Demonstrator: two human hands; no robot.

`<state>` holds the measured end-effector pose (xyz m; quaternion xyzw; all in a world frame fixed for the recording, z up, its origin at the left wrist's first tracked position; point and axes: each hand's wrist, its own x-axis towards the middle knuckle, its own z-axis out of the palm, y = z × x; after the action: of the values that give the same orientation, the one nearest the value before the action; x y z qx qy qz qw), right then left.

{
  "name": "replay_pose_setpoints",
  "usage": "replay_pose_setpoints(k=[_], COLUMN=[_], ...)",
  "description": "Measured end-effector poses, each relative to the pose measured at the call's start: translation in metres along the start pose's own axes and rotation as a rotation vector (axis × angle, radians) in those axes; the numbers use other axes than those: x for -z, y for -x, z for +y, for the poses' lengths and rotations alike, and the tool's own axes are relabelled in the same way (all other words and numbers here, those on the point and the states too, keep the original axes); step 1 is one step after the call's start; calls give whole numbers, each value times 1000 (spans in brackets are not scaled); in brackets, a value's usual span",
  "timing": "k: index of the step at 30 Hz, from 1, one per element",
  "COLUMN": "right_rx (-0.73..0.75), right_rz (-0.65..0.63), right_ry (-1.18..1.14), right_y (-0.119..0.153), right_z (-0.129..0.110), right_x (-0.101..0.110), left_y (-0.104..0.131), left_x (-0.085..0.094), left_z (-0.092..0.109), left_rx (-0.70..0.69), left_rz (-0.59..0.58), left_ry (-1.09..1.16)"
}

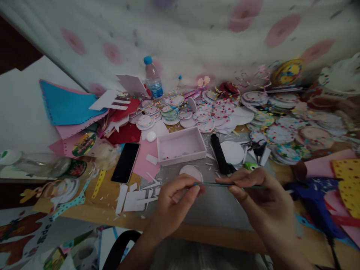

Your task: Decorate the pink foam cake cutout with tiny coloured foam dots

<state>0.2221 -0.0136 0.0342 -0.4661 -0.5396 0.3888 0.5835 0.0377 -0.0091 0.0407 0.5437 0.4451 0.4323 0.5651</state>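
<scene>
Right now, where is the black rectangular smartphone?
In the head view, the smartphone lies left of centre on the wooden table, beside the pink paper sheet and left of the shallow pale box.

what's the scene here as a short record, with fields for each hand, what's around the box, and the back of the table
left hand: pinching a thin stick near one end
right hand: holding the same stick farther right
beyond hands: open-topped box
left of box: phone, lying flat
right of box: black tool
far right: blue glue gun
back: piled decorated discs, upright bottle
</scene>
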Motion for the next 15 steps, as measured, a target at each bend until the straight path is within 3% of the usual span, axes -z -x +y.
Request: replay_pose_setpoints(k=[7,15], right_rx=[-52,5], right_rz=[78,44], right_ry=[-8,28], right_y=[8,8], right_z=[7,2], right_x=[9,10], left_y=[0,-2], left_x=[-3,-2], left_z=[0,0], left_rx=[60,57], left_rz=[-24,-54], left_ry=[36,-67])
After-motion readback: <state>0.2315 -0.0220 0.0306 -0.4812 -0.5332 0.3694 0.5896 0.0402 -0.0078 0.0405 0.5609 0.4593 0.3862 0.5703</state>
